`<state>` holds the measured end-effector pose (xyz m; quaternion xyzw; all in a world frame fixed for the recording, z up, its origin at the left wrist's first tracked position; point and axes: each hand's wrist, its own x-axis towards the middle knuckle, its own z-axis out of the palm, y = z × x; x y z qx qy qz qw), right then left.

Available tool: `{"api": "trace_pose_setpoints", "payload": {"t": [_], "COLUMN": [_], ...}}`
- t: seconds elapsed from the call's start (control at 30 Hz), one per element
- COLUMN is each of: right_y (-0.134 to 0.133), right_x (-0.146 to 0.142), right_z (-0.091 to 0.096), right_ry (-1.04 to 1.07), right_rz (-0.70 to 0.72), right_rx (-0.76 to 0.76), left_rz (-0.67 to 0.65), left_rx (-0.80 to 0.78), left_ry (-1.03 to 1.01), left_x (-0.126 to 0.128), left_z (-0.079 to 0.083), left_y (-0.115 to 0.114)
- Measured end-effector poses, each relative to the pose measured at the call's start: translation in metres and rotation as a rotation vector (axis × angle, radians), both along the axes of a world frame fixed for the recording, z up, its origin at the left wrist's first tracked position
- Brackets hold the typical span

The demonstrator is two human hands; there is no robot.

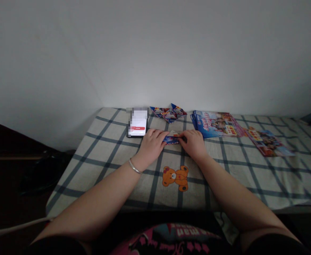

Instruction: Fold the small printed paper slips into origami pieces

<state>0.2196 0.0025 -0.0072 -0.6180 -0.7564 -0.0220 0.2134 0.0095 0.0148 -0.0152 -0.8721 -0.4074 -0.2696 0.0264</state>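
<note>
Blue folded paper (172, 139), print unreadable, sits pinched between the fingers of left hand (151, 144) and right hand (194, 143).

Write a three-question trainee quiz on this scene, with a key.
1. True or false: the left hand and the right hand both touch the folded paper.
2. What lies on the cloth just beyond the left hand? A. phone B. cup C. scissors
3. Fill in: the bracelet sits on the ___ wrist.
Key: 1 true; 2 A; 3 left.
</note>
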Motion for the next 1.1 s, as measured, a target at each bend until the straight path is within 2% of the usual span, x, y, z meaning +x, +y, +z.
{"api": "trace_pose_setpoints", "payload": {"t": [0.2,0.37,0.47,0.67,0.87,1.1], "right_y": [0.002,0.003,0.004,0.002,-0.006,-0.018], "right_x": [0.001,0.003,0.003,0.002,0.005,0.008], "right_z": [-0.003,-0.006,-0.007,-0.004,-0.001,0.006], "right_ry": [0.040,0.039,0.039,0.007,-0.053,-0.175], "right_rz": [-0.007,-0.005,-0.002,0.016,0.190,0.307], "right_rx": [0.007,0.021,0.020,0.038,0.099,0.044], "left_rz": [0.057,-0.146,-0.199,-0.178,-0.180,-0.165], "left_rx": [0.097,0.229,0.203,0.121,0.084,0.073], "left_ry": [-0.014,0.123,0.192,0.210,0.246,0.256], "left_x": [-0.001,0.002,0.006,0.009,0.012,0.013], "left_z": [0.002,0.002,0.003,0.007,0.012,0.014], "left_y": [-0.001,-0.007,-0.011,-0.017,-0.024,-0.025]}}
